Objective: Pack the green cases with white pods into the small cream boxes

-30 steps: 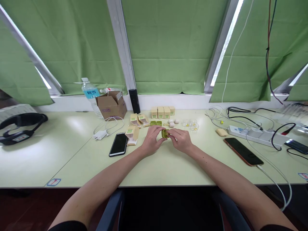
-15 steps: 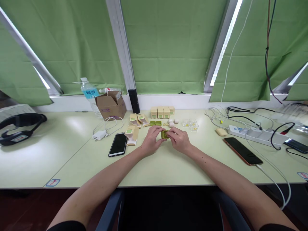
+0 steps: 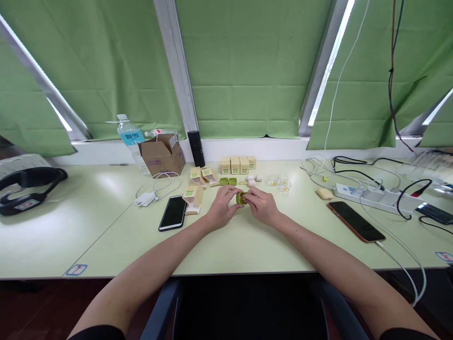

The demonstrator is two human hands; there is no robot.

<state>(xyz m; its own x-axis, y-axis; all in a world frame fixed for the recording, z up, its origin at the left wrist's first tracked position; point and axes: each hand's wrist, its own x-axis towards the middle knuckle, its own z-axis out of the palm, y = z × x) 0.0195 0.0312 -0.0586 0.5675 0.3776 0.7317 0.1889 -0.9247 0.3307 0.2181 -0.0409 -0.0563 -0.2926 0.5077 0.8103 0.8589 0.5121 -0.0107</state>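
Between the thumb and fingers of my left hand [image 3: 221, 208] is a small, squarish olive-green case [image 3: 240, 198], held just above the table. The fingertips of my right hand [image 3: 262, 205] are pressed together against its right side. Whatever they may pinch is hidden. Just behind my hands lies an open green case [image 3: 228, 181] with two hollows. Small pale pieces [image 3: 251, 181] are scattered to its right, and clear little containers with yellow spots [image 3: 279, 181] sit farther right. An opened cream carton [image 3: 193, 198] lies left of my left hand.
Small cream boxes [image 3: 235, 165] stand in a row at the back. Two phones [image 3: 173, 212] flank my arms, the right one [image 3: 356, 222] on a cable. A power strip [image 3: 368, 197], brown carton [image 3: 163, 155], water bottle [image 3: 132, 141] and black cylinder [image 3: 196, 148] stand around.
My view has shifted very slightly. Both hands stay at the green case in nearly the same pose, with the right fingertips moved only a little against it.
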